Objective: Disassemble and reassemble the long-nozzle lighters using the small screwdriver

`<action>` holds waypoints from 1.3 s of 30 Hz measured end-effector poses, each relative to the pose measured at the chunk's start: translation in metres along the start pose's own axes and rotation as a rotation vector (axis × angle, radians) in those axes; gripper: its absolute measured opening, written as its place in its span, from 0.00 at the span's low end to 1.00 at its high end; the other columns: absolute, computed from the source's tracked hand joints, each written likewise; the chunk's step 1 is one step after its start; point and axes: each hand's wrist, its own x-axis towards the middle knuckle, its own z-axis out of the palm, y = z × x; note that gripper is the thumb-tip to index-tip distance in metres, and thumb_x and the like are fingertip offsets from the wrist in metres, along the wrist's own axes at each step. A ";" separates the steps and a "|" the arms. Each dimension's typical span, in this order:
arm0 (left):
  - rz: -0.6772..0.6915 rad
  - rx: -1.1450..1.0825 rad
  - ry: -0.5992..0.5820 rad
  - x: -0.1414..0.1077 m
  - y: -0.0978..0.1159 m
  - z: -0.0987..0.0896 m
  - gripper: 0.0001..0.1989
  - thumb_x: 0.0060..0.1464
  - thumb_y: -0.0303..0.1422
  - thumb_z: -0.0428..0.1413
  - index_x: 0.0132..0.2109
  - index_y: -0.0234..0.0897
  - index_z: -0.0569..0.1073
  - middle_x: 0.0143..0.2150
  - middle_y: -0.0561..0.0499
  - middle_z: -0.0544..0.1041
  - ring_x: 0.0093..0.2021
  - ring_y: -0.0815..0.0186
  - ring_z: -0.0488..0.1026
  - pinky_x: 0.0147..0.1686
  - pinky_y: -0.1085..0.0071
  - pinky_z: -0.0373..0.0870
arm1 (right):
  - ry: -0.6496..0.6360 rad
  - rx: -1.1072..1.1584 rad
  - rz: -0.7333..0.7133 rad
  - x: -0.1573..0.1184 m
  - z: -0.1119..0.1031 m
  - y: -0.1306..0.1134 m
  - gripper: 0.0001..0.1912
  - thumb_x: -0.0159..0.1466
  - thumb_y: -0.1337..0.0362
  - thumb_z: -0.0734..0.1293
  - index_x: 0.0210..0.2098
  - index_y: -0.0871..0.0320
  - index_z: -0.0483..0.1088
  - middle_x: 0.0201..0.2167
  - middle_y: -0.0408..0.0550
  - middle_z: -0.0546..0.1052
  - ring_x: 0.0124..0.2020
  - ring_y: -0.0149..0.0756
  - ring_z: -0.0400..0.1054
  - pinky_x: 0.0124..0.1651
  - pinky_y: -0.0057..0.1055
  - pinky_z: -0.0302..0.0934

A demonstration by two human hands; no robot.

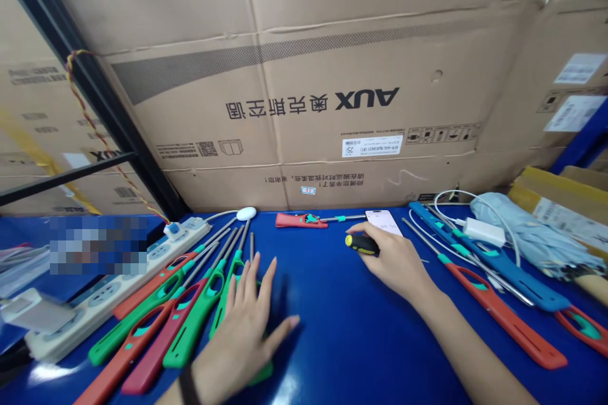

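Within right fingers, rounded handle

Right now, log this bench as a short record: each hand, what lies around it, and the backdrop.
Left hand: fingers spread, over a green lighter; contact unclear
Right hand: holding a black-and-yellow handle
Beyond right hand: phone, screen lit, partly hidden
Back of table: red lighter, lying crosswise
Left side: more lighters, white power strip
Right side: blue lighter, orange lighter, white charger
Backdrop: cardboard, printed text upside down
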 end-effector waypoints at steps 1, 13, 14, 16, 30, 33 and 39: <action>0.031 0.047 0.039 -0.018 0.002 0.002 0.38 0.56 0.48 0.49 0.67 0.34 0.47 0.67 0.33 0.50 0.66 0.40 0.47 0.54 0.43 0.59 | -0.017 0.012 -0.023 -0.001 -0.001 -0.005 0.17 0.55 0.72 0.62 0.41 0.48 0.69 0.38 0.38 0.79 0.37 0.40 0.74 0.32 0.29 0.61; 0.270 -0.309 -0.188 -0.039 0.030 -0.015 0.34 0.51 0.18 0.45 0.64 0.40 0.52 0.62 0.46 0.63 0.59 0.62 0.65 0.54 0.65 0.68 | -0.215 0.107 -0.136 -0.016 0.004 -0.026 0.16 0.57 0.72 0.63 0.44 0.49 0.68 0.41 0.39 0.78 0.38 0.37 0.74 0.36 0.29 0.62; 0.266 -0.371 -0.223 -0.029 0.030 -0.020 0.31 0.53 0.19 0.46 0.63 0.41 0.54 0.61 0.47 0.66 0.58 0.63 0.65 0.55 0.65 0.67 | -0.239 0.120 -0.154 -0.016 0.006 -0.025 0.15 0.58 0.71 0.63 0.43 0.49 0.68 0.42 0.39 0.77 0.40 0.37 0.73 0.38 0.29 0.62; 0.281 -0.457 -0.273 -0.007 0.030 -0.023 0.22 0.55 0.21 0.49 0.56 0.44 0.63 0.55 0.51 0.72 0.55 0.63 0.68 0.56 0.63 0.65 | -0.310 0.135 -0.183 -0.017 0.008 -0.023 0.12 0.59 0.69 0.64 0.41 0.50 0.70 0.40 0.40 0.76 0.39 0.35 0.73 0.38 0.28 0.61; 0.311 -0.492 -0.100 0.061 0.007 0.014 0.17 0.56 0.35 0.55 0.53 0.42 0.68 0.47 0.48 0.75 0.46 0.62 0.72 0.48 0.64 0.70 | -0.443 0.109 -0.081 -0.023 0.012 0.002 0.08 0.57 0.69 0.65 0.35 0.52 0.72 0.32 0.43 0.78 0.32 0.38 0.72 0.33 0.28 0.60; 0.260 -0.525 -0.137 0.060 0.001 0.008 0.21 0.55 0.33 0.57 0.55 0.43 0.66 0.48 0.48 0.73 0.47 0.62 0.72 0.48 0.65 0.70 | -0.386 0.129 -0.007 -0.024 0.012 0.011 0.15 0.59 0.64 0.65 0.46 0.49 0.69 0.32 0.43 0.79 0.33 0.41 0.74 0.34 0.32 0.64; 0.308 -0.609 -0.186 0.057 0.007 0.005 0.20 0.53 0.30 0.56 0.54 0.43 0.67 0.49 0.49 0.71 0.48 0.64 0.71 0.50 0.67 0.69 | -0.111 0.243 0.031 -0.023 0.007 0.001 0.09 0.61 0.58 0.65 0.41 0.50 0.67 0.38 0.43 0.77 0.38 0.37 0.73 0.41 0.32 0.65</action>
